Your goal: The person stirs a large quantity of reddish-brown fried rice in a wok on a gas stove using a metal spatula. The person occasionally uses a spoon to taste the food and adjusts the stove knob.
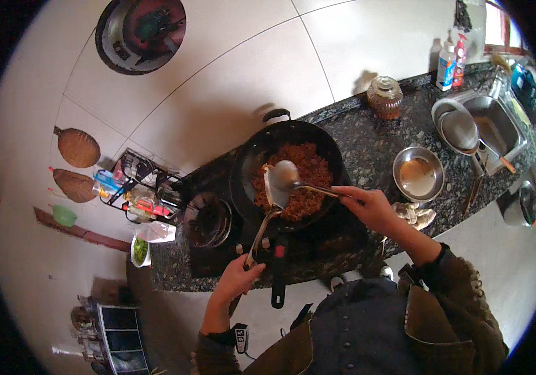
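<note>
Right, both hands loaded: my left hand [240,278] is wrapped around the spatula [278,197] handle, my right hand [368,209] grips the ladle [286,175] handle. Ladle head overlaps the spatula blade, contact unclear, ahead of my left and left of my right. Both are over the reddish-brown food [312,165] in the black wok [243,172]. Steel bowl [400,176] right of my right hand, cloth [417,216] near that wrist.

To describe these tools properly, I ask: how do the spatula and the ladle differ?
The spatula has a broad, flattish head; the ladle has a rounded bowl. The left hand holds the spatula; the right hand holds the ladle. Both look metallic, their heads at the food in the black wok.
</note>
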